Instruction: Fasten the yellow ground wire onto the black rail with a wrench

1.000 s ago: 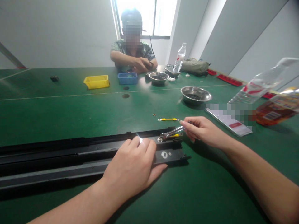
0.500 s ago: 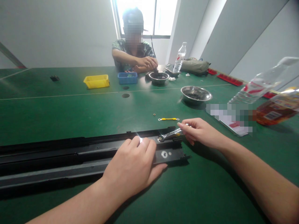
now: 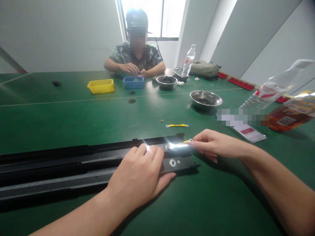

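On a green-topped table (image 3: pixel 61 124), a long black metal channel (image 3: pixel 61 163) lies well in from the far edge, its left end out of view. The left hand (image 3: pixel 140 170) lies across it near its right end, fingers curled over the top and thumb against the near side, gripping it. The right hand (image 3: pixel 209 144) pinches a shiny silver metal wrench (image 3: pixel 179 146) between thumb and fingers; the wrench head sits at the fastening spot beside the left fingertips. Glare hides whether the head is fully seated. A yellow-sleeved wire with a ring terminal (image 3: pixel 190 140) shows partly behind the wrench. A second yellow-sleeved wire (image 3: pixel 177 125) and a small brass-coloured ring (image 3: pixel 161 120) lie apart, on the side toward the table's far edge.

If the head is poorly seated, the wrench could slip and knock the left fingers, which are close by. A turn could also drag the partly hidden wire askew, and a loose left grip could let the channel twist. The small ring, lying free, could roll if the table is bumped.
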Motion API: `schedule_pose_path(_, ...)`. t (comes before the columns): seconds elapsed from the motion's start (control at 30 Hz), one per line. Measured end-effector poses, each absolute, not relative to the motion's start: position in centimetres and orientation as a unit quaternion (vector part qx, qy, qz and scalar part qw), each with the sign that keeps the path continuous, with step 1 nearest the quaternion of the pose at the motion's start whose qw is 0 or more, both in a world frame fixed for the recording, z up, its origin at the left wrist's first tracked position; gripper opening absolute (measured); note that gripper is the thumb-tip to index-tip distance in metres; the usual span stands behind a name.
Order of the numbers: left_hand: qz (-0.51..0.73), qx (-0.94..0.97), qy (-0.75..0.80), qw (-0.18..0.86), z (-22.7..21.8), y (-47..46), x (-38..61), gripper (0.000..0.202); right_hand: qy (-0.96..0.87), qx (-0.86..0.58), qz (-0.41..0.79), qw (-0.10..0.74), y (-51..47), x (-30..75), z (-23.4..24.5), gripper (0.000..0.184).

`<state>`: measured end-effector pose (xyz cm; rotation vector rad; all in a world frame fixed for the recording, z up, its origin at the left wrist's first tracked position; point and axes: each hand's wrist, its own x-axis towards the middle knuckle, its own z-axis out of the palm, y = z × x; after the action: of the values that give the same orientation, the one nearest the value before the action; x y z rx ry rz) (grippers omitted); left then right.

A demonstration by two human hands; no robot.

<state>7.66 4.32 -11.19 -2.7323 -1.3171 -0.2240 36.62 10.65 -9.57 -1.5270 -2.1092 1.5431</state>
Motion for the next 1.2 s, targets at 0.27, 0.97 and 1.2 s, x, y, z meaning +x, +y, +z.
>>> schedule_pose_path(0.27, -0.081, -0.896, -0.433, 0.050, -11.2, 4.4, 7.6, 0.041, -0.696, -0.508, 0.507, 0.041, 10.6, 37.0, -9.0, 0.050)
schedule_pose_path(0.97, -0.077, -0.897, -0.432, 0.060, -11.3, 4.4, 7.6, 0.042, -0.683, -0.518, 0.412, 0.309, 11.2, 35.2, -10.9, 0.049)
schedule_pose_path(1.2, -0.077, -0.897, -0.432, 0.050, -11.2, 4.4, 7.7, 0.042, -0.678, -0.509, 0.431, 0.310, 11.5, 35.1, -11.7, 0.048)
